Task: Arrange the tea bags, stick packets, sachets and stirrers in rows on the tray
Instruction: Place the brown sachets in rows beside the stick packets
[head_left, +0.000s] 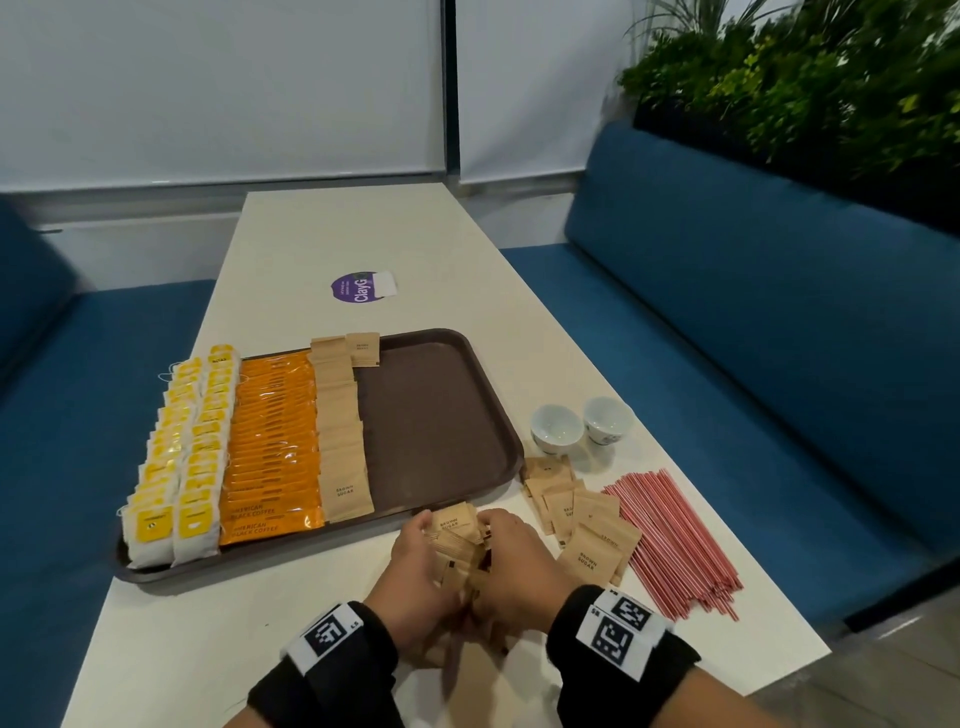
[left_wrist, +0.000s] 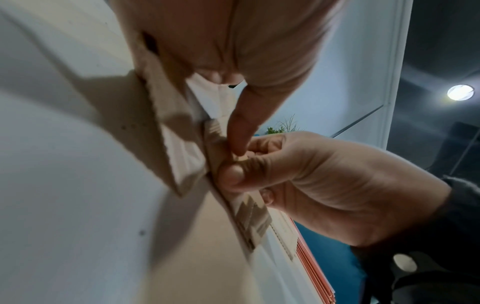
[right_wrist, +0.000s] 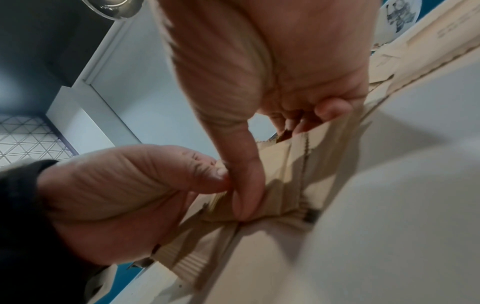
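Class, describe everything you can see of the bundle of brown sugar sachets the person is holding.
The bundle of brown sugar sachets is a fanned stack of flat kraft-paper packets with crimped, serrated ends; the top one reads BROWN SUGAR. The left hand and right hand grip it from either side, thumbs pressing its near face. It is held at the table, just in front of the tray's near rim, not yet on the tray.

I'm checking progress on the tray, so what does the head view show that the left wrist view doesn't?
Only the head view shows the tray with its rows of tea bags, orange stick packets and brown sachets, plus two cups. Only the left wrist view shows a ceiling lamp. Both show the left hand and right hand gripping a sachet bundle, and the red stirrers.
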